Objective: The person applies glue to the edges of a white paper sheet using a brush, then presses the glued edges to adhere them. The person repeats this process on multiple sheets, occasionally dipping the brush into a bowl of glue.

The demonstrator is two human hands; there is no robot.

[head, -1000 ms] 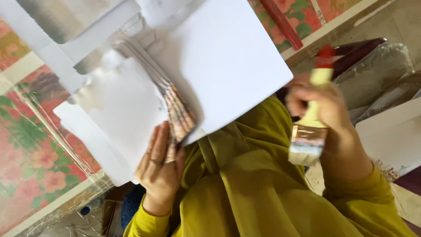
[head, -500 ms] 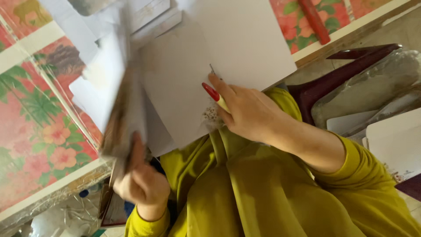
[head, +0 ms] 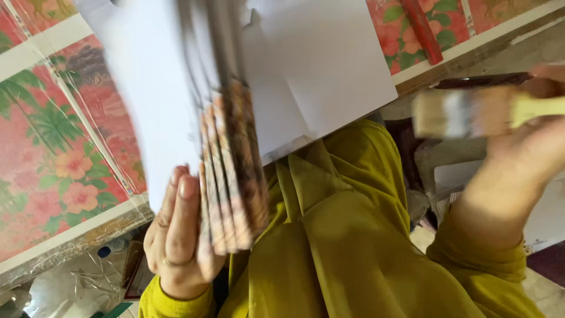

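Note:
My left hand (head: pixel 176 238) grips a fanned stack of folded white cards (head: pixel 223 171) with patterned edges, lifted close to the camera and standing on edge. A large white sheet (head: pixel 329 65) lies on the table behind the stack. My right hand (head: pixel 524 153) is off to the right, shut on a flat paintbrush (head: pixel 465 112) with a pale wooden handle and light bristles that point left. The brush is blurred and hangs clear of the sheet. My yellow-green sleeves and garment fill the lower middle.
The table is covered by a red and green floral cloth (head: pixel 53 171) under clear plastic. A red stick-like object (head: pixel 425 32) lies at the top right. White boards (head: pixel 547 218) and plastic wrap sit on the floor at the right.
My left hand has raised the card stack closer and turned it on edge. My right hand has left the white sheet and swung to the right with the brush.

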